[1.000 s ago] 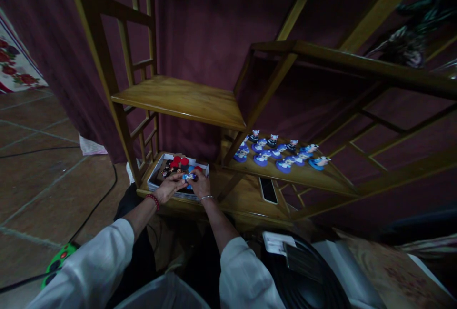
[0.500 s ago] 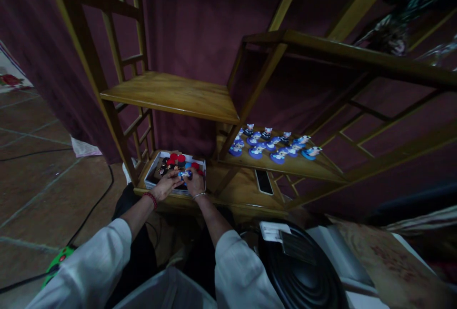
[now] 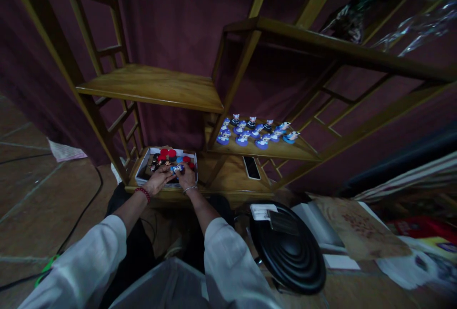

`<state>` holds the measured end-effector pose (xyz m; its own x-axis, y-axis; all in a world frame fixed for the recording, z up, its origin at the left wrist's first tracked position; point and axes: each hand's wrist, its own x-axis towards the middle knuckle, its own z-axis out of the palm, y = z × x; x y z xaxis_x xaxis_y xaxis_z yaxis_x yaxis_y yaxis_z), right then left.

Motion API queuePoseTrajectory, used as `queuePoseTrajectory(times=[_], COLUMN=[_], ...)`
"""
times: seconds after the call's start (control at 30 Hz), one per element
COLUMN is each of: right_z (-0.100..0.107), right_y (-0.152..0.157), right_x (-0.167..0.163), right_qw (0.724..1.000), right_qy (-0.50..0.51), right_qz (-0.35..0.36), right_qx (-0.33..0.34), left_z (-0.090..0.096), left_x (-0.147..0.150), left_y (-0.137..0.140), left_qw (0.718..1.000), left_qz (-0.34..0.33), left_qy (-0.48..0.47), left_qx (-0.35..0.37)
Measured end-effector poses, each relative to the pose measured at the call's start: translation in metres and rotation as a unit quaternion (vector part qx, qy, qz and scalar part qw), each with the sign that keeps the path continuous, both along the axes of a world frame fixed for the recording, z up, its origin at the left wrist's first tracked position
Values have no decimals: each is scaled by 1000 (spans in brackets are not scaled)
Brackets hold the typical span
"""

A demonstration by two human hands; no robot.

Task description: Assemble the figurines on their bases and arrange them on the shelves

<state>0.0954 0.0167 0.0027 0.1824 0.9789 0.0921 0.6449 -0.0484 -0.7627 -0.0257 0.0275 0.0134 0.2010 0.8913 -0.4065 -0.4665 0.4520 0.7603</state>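
Over a white cardboard box (image 3: pixel 138 174), my left hand (image 3: pixel 159 179) and my right hand (image 3: pixel 187 176) meet around a small blue-and-white figurine (image 3: pixel 177 169). Fingers of both hands close on it from either side. Inside the box lie several more figurines (image 3: pixel 154 163) with red round bases (image 3: pixel 172 153), black parts and a blue piece; my hands cover the box's near part. To the right, on a raised shelf, several purple-based figurines (image 3: pixel 243 138) stand in rows. Black-based ones (image 3: pixel 252 122) stand at the back, and blue-based ones (image 3: pixel 291 137) at the right end.
The wooden shelf unit (image 3: pixel 153 87) has an upper board above my hands and an upright post (image 3: pixel 237 68) right of them. A phone (image 3: pixel 252 168) lies on the lower board. A round black stool (image 3: pixel 293 252) with cards on it stands at my right.
The whole view has shifted, so the shelf sits further left and more of the floor at the right shows. Both hands still hold the figurine over the box.
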Motion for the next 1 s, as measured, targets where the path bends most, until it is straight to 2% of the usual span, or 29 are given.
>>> queuePoseTrajectory(times=[0.5,0.77,1.0], right_z=[1,2,5], right_y=[-5,-2,-3], right_x=[1,1,1], right_qw=[1000,1000,1000], right_qy=[10,-3,11], right_qz=[-3,-1,-1], right_qx=[12,3,5], left_z=[5,1,6], left_x=[2,0,1], left_y=[-4,-1,-3], left_qw=[1000,1000,1000], left_qz=[-2,-3,4], left_qy=[-3,4,-1], left_qx=[-4,-3,-16])
